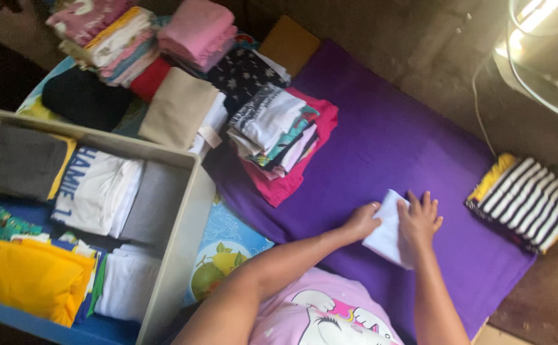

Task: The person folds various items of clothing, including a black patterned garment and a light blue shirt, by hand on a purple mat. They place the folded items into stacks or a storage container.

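A small white folded cloth (387,231) lies on a purple mat (394,140). My left hand (361,220) presses on the cloth's left edge with fingers curled. Spread flat with fingers apart, my right hand (419,218) rests on the cloth's right side. Both forearms reach in from the bottom of the view, over a pink printed shirt.
A stack of folded clothes (282,137) sits on the mat's far left. More folded piles (132,45) lie beyond. A beige bin (183,230) at left holds folded garments. A black-and-white striped folded item (528,201) lies at the mat's right edge. A lamp (541,38) glows top right.
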